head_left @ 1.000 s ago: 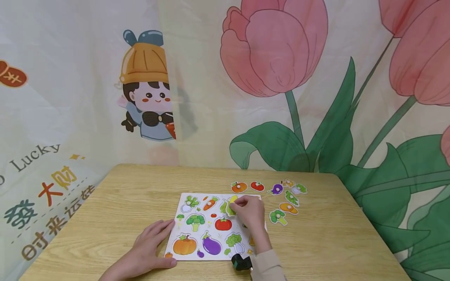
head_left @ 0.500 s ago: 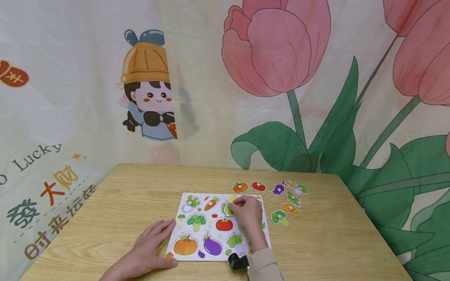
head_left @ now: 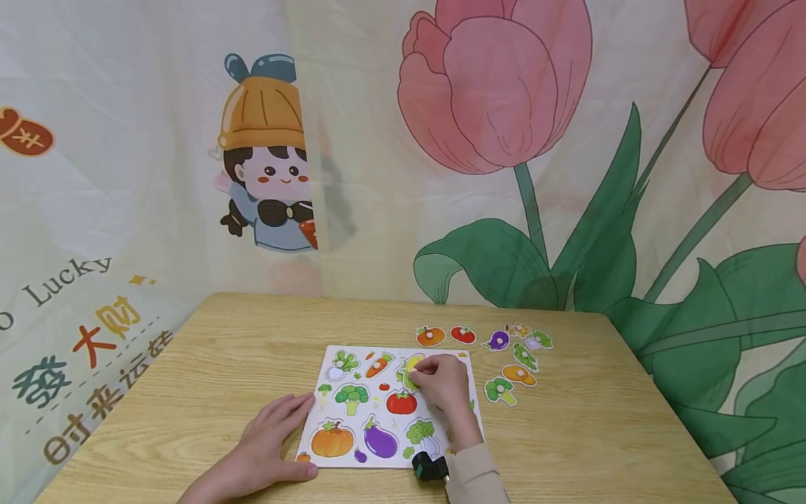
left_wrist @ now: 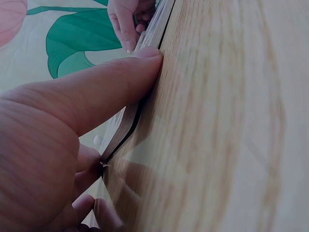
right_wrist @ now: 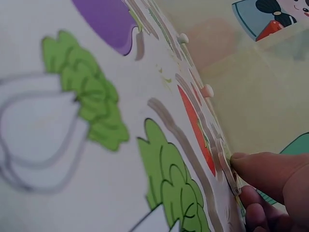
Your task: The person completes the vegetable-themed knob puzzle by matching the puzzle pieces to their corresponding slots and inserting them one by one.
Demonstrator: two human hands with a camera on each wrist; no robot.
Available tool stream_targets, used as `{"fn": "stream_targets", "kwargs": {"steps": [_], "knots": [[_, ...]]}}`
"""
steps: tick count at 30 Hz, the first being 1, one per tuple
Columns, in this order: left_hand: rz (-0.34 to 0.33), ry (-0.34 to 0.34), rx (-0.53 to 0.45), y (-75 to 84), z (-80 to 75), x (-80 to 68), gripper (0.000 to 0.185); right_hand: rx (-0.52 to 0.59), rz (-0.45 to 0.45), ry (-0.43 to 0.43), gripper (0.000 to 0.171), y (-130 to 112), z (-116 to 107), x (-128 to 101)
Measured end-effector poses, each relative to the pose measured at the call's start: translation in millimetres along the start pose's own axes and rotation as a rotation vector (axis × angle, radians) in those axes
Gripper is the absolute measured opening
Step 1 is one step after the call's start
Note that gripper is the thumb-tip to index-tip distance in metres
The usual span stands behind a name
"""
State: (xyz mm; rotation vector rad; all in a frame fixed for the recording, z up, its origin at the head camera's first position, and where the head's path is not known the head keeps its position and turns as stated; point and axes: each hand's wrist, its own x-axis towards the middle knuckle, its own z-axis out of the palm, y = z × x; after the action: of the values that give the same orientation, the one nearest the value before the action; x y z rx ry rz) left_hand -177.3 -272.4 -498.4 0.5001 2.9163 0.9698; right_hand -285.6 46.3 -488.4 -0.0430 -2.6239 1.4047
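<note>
On the wooden table [head_left: 189,392] lies a white puzzle board [head_left: 371,413] printed with vegetables, its long axis running away from the person toward the curtain. The right hand [head_left: 441,381] is over the far right part of the board, fingertips pinching a yellow-green piece [head_left: 411,369] that sits on the board beside the carrot piece [head_left: 378,364], just above the tomato [head_left: 401,402]. The piece is longish and stands roughly along the board's long axis, its far end leaning slightly to the right. The left hand [head_left: 267,441] rests flat on the table, fingers straight and relaxed, touching the board's near left edge beside the pumpkin [head_left: 331,442].

The head view alone shows the loose pieces: a row to the right of the board, well apart from both hands, among them a pumpkin-coloured one [head_left: 429,336], a red one [head_left: 462,334], a purple one [head_left: 497,340] and a broccoli piece [head_left: 499,389].

The left wrist view shows what the head view cannot: the left thumb lies pressed along the board's thin edge [left_wrist: 126,123], the other fingers tucked beneath near the corner. The right wrist view, skimming low across the board [right_wrist: 106,193], shows little white knobs [right_wrist: 206,90] standing up from seated pieces, and the right fingertips [right_wrist: 256,169] pressed against the rim of a thin piece; whether it lies fully flat I cannot tell.
</note>
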Motion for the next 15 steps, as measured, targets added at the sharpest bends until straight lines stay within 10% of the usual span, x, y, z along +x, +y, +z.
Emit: {"fn": "stream_targets", "kwargs": {"steps": [15], "knots": [[-0.016,-0.007,0.011,-0.8,1.2,1.2,0.115,-0.009,0.076,0.094,0.011,-1,11,7]]}}
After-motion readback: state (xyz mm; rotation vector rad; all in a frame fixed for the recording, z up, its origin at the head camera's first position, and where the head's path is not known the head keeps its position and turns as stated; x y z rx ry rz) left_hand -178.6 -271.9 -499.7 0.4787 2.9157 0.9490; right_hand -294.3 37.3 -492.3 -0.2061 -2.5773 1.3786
